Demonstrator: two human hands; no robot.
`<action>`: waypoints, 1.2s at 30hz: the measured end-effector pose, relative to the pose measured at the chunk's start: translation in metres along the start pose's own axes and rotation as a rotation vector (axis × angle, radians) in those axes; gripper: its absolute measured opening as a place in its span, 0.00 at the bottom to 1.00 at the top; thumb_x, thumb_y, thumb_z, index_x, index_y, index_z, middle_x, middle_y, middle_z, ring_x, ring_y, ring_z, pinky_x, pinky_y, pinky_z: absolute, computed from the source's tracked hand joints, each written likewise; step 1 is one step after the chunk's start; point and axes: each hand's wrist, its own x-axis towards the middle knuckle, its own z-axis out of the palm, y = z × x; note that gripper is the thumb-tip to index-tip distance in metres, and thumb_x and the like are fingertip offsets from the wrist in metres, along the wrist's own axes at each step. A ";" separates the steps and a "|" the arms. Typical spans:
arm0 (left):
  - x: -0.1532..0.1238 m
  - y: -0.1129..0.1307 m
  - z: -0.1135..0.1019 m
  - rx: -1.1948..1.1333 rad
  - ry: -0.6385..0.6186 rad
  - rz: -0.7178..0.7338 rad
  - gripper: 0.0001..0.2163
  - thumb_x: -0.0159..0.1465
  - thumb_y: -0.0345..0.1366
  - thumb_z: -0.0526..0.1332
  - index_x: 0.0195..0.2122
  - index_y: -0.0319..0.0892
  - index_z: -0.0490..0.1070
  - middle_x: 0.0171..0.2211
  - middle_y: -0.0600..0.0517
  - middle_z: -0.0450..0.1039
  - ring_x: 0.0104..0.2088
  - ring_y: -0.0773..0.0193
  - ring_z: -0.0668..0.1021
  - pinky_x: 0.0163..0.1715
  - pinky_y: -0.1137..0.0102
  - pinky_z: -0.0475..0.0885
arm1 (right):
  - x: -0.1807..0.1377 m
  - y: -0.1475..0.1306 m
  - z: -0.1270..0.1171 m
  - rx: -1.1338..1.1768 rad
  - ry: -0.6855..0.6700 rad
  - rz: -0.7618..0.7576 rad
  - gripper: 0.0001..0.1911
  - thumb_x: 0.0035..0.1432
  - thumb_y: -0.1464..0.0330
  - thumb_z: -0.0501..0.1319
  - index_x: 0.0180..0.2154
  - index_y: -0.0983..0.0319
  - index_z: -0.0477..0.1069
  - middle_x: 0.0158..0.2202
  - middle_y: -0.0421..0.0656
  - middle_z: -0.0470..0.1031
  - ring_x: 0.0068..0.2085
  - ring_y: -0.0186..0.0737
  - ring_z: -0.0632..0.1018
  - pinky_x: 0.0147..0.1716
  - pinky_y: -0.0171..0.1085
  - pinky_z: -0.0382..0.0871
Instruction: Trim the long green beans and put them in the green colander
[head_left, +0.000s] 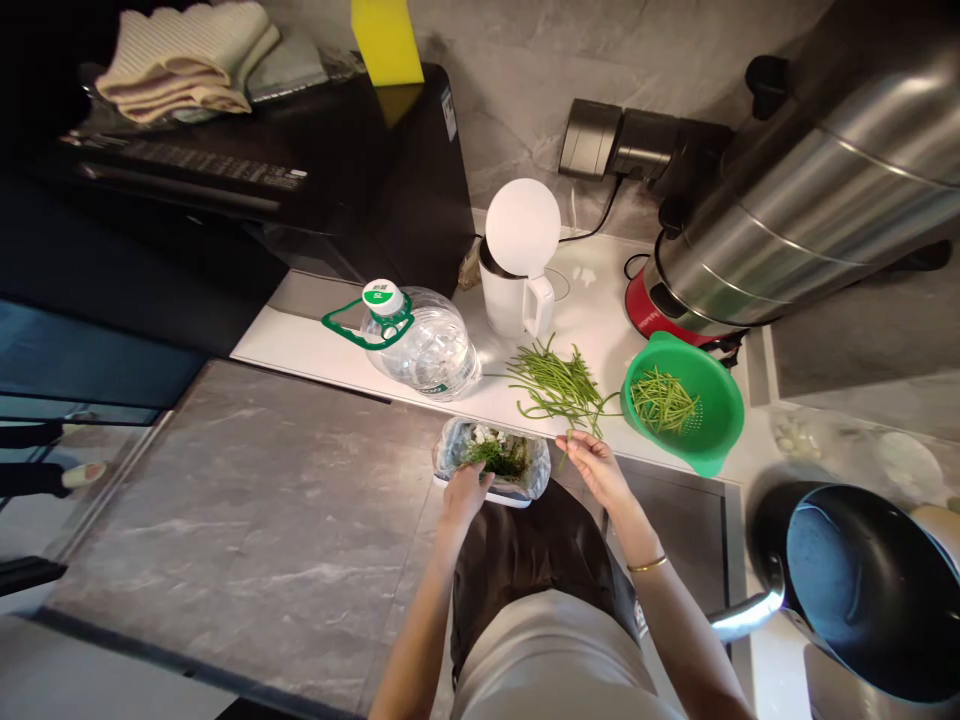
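My right hand (594,468) pinches a thin green stalk (565,450) just in front of the counter edge. My left hand (468,492) is over the near left rim of a bag-lined waste bin (537,488), its visible fingers slightly apart and nothing plainly held. Green trimmings (496,455) and some white scraps lie in the bin. A loose bunch of long green stalks (559,382) rests on the counter above my right hand. To its right, a green colander (724,405) contains shorter green pieces (663,402).
A large water bottle (431,345) and an open-lidded white kettle (506,300) stand on the white counter (341,362). A tall steel appliance (795,220) with a red base is behind the colander. A dark wok (862,590) sits at the right, its handle toward me.
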 end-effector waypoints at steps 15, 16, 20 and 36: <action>-0.024 0.076 -0.015 -0.596 0.067 0.227 0.10 0.59 0.40 0.58 0.32 0.40 0.76 0.30 0.50 0.77 0.28 0.66 0.75 0.32 0.73 0.69 | -0.026 0.011 0.017 -0.876 -0.188 -0.409 0.11 0.54 0.63 0.61 0.40 0.56 0.77 0.33 0.42 0.80 0.32 0.41 0.80 0.34 0.38 0.74; -0.024 0.075 -0.016 -0.605 0.026 0.223 0.11 0.59 0.41 0.58 0.31 0.39 0.75 0.28 0.50 0.76 0.27 0.66 0.74 0.30 0.73 0.68 | -0.027 0.008 0.016 -0.904 -0.220 -0.418 0.11 0.55 0.63 0.61 0.40 0.56 0.77 0.33 0.42 0.80 0.32 0.41 0.80 0.34 0.37 0.74; -0.025 0.070 -0.022 -0.870 -0.257 0.192 0.15 0.56 0.46 0.60 0.29 0.37 0.72 0.22 0.53 0.70 0.23 0.69 0.70 0.25 0.74 0.65 | -0.031 0.003 0.014 -0.884 -0.315 -0.412 0.10 0.55 0.62 0.60 0.37 0.56 0.78 0.31 0.41 0.80 0.29 0.39 0.79 0.32 0.36 0.75; 0.005 0.018 0.020 -0.523 0.042 -0.007 0.10 0.59 0.39 0.56 0.31 0.38 0.72 0.26 0.51 0.74 0.28 0.65 0.75 0.30 0.72 0.68 | -0.026 -0.022 0.018 -0.086 0.147 -0.386 0.10 0.51 0.58 0.63 0.33 0.57 0.73 0.32 0.41 0.78 0.23 0.31 0.74 0.19 0.31 0.67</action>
